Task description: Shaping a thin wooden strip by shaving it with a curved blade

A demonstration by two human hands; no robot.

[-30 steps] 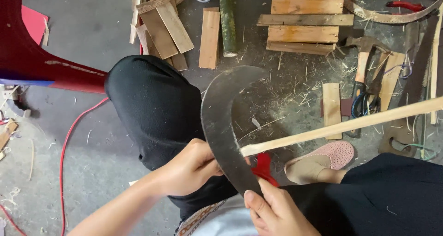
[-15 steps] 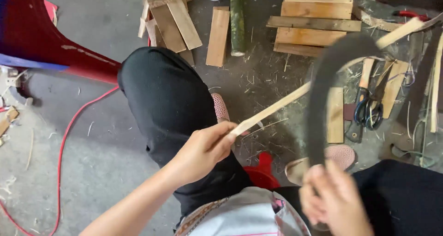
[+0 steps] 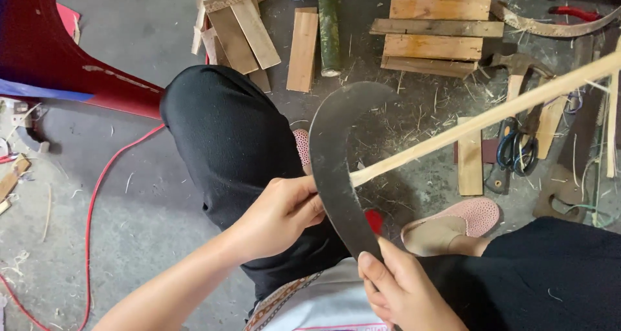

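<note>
Your curved blade [image 3: 333, 169] stands at centre, its edge set against the near end of the bamboo strip [image 3: 491, 114], which runs off toward 2 o'clock. Your left hand [image 3: 281, 214] has its fingers closed on that strip end; your right hand [image 3: 404, 292], at 5 o'clock, grips the blade's lower end. Scissors [image 3: 517, 151] lie at 3 o'clock, planks [image 3: 436, 27] at 12 on the floor [image 3: 129, 201].

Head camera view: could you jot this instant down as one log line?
left hand: grips bamboo strip near end | right hand: holds curved blade | blade against strip end | floor: wood planks, scissors
</note>
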